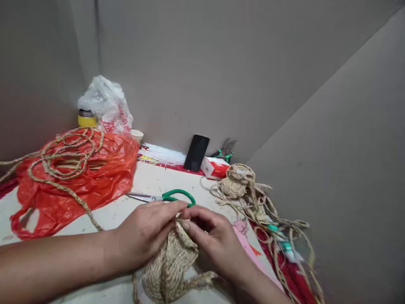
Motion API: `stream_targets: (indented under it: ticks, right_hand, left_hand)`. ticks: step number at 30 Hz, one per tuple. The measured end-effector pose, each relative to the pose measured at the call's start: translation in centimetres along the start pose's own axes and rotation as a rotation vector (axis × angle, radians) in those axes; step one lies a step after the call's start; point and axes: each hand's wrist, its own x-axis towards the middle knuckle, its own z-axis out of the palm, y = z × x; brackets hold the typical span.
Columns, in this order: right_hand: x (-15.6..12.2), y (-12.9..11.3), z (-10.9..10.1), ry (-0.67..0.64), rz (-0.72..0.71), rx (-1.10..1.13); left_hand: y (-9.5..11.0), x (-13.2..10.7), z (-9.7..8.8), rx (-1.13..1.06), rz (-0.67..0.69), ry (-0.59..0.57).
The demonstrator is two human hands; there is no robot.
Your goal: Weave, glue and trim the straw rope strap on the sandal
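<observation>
Spanning the lower view, a flat white tabletop [155,175] bears a crumpled red plastic bag [114,160], overlaid by a loosely looped tan braided cord [77,197]. At bottom centre is a ridged tan woven-fibre piece [172,261]; the left hand [147,228] grips its upper left, and the right hand [217,236] pinches its top edge. Steady left pressure and small, even pinches should keep the rows flat, clear of the green-handled metal scissors [155,198] just beyond.
</observation>
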Motion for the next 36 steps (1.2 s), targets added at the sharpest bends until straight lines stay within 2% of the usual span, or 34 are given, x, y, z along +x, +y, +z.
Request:
stream_targets:
  ticks: [5,11,14,16,24,32,36]
  right_hand:
    - [-0.1,0.3,-0.4,0.06,-0.033,0.07]
    - [0.1,-0.1,-0.6,0.156,-0.198,0.109]
    - [0.2,0.1,-0.5,0.183,-0.212,0.112]
    - [0.2,0.3,-0.3,0.176,-0.185,0.123]
    - [0.3,1.2,-0.3,0.142,-0.046,0.115]
    - [0.3,2.1,-0.2,0.03,0.23,0.261]
    - [0.3,1.8,-0.3,0.0,0.215,0.354]
  left_hand:
    - [0.9,0.3,-0.7,-0.041,-0.12,0.043]
    - [2.1,0.8,-1.1,-0.281,-0.501,0.124]
    - [2.2,0.7,-0.5,-0.46,-0.648,0.082]
    - [2.1,0.5,-0.1,-0.535,-0.696,0.049]
    - [1.3,0.0,0.2,-0.567,-0.665,0.01]
    - [0.7,-0.2,0.8,-0.577,-0.726,-0.021]
    - [0.6,0.0,0.6,-0.6,-0.691,-0.012]
